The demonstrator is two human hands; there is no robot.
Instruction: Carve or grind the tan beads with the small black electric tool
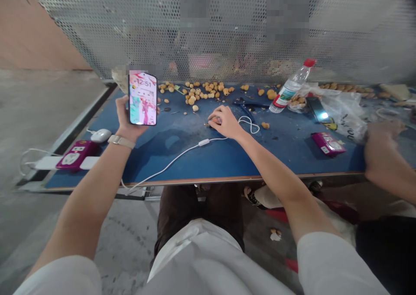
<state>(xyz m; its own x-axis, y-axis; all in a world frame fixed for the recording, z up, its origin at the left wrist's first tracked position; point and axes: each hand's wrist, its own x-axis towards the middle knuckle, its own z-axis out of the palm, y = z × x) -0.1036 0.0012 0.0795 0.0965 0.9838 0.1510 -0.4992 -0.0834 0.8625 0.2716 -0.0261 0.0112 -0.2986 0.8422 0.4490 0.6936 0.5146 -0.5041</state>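
My left hand (122,123) is wrapped round a phone (143,99), held upright above the left part of the blue table with its lit screen facing me and reading 12:51. Low over the middle of the table, my right hand (226,121) has its fingers curled on a small reddish-orange item, mostly hidden, whose kind I cannot make out. A white cable (175,157) with a small inline piece (204,142) runs from the front edge toward this hand, and a loop of it lies just to the right. Dark blue handles of a tool (247,110) lie behind the hand.
Small round tan fruits (209,91) lie along the perforated metal panel (224,34). A tilted bottle (286,93), a second phone (316,109), a plastic bag (349,113) and a purple box (328,144) are rightward, near another person's hand (385,134). Another purple box (77,155) and a white mouse-shaped device (101,135) are leftward.
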